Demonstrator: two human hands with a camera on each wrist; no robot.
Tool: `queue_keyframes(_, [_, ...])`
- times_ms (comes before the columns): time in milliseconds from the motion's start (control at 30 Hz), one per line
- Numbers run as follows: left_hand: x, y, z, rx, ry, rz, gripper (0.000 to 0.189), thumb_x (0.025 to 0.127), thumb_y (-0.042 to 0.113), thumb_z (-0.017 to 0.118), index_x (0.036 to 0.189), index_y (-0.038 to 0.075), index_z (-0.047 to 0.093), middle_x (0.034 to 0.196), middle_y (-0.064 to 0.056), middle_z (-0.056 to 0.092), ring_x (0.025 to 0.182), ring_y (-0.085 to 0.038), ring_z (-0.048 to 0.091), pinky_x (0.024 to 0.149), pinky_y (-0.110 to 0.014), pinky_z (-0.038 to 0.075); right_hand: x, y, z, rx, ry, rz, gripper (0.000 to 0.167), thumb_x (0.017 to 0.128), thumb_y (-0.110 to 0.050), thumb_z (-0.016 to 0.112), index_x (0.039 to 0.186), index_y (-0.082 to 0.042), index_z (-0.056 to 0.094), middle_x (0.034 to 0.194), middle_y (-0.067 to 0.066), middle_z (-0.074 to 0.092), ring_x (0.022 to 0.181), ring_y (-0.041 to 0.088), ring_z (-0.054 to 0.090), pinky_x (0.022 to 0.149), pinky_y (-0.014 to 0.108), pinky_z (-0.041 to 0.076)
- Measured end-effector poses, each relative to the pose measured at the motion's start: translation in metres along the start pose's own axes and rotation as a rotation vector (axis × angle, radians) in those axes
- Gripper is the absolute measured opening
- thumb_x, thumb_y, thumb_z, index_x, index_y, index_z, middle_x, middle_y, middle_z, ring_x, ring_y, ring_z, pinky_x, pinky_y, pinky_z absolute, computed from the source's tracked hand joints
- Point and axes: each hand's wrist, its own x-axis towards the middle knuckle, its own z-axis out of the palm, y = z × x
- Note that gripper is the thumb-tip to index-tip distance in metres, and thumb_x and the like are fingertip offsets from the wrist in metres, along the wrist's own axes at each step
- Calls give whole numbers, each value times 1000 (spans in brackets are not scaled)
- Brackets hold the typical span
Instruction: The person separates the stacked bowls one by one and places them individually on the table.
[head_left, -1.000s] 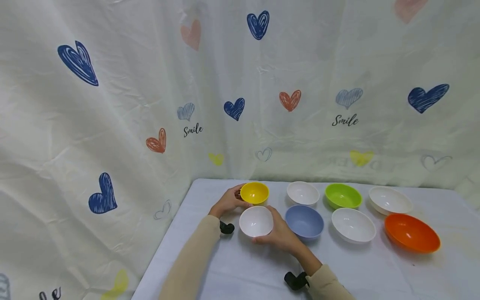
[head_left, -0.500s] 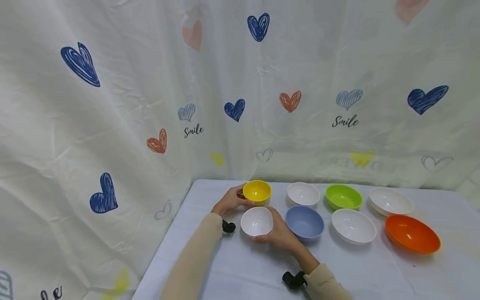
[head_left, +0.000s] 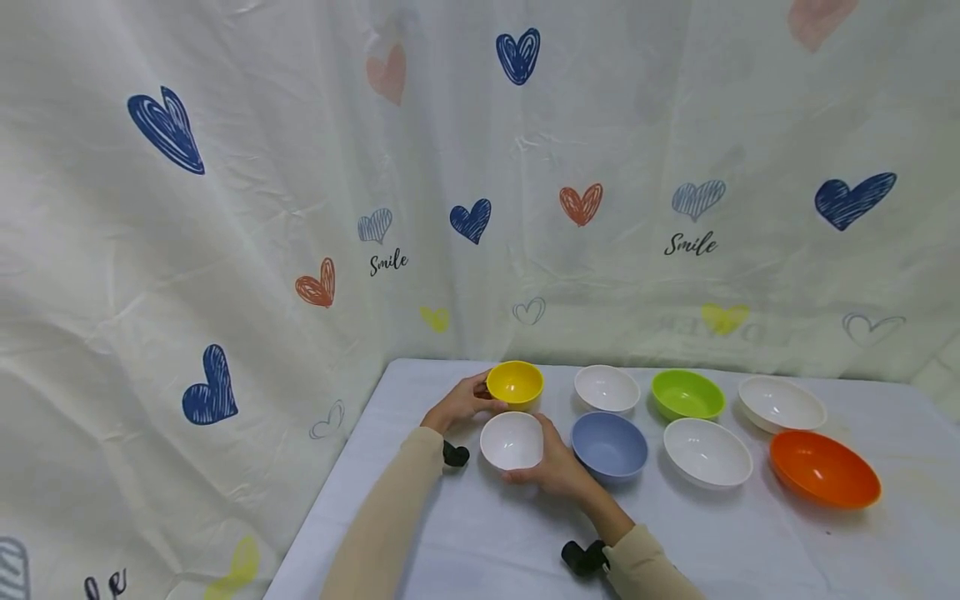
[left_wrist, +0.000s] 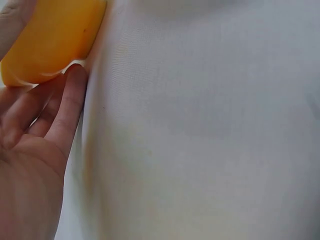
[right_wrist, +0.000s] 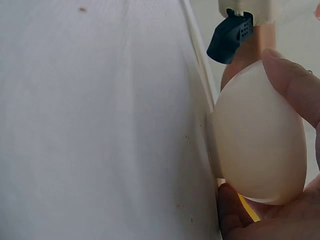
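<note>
At the left of the row, my left hand (head_left: 459, 404) grips a small yellow bowl (head_left: 514, 383) by its left side. In the left wrist view the thumb lies over the yellow bowl (left_wrist: 55, 40) and the fingers reach around its other side. Just in front of it, my right hand (head_left: 562, 467) holds a small white bowl (head_left: 512, 440) from the right. Close up in the right wrist view, the thumb presses on the side of this white bowl (right_wrist: 260, 135), with fingers curled about its lower part. Both bowls stand upright with their mouths up.
To the right stand a blue bowl (head_left: 609, 446), a white bowl behind it (head_left: 606, 387), a green bowl (head_left: 687, 393), two larger white bowls, and an orange bowl (head_left: 825, 468). A white cloth (head_left: 495, 542) covers the table; a heart-print curtain (head_left: 637, 283) hangs behind.
The yellow bowl and my left hand have shifted slightly right. My right hand and its white bowl have stayed nearly in place, and the other bowls have not moved.
</note>
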Motion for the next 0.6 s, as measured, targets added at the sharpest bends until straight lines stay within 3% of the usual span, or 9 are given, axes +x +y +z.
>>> queue_keyframes(233, [-2,-2,0,-1,-21,-8,79,90,35,77,158,21,39,146,-7,61,137,-25,57,120,-46,38,1,4,1,-1,-7,-13,125,68,-35,97,160,-9,17,151,20,46,128,38,54,110,63,44])
queue_keyframes(600, [-6,1,4,17,5,-30,78,91,41,74,158,24,39,148,-8,60,138,-27,56,120,-49,38,-1,0,-1,3,-5,-15,125,69,-36,96,160,-7,15,150,22,45,126,39,54,110,63,44])
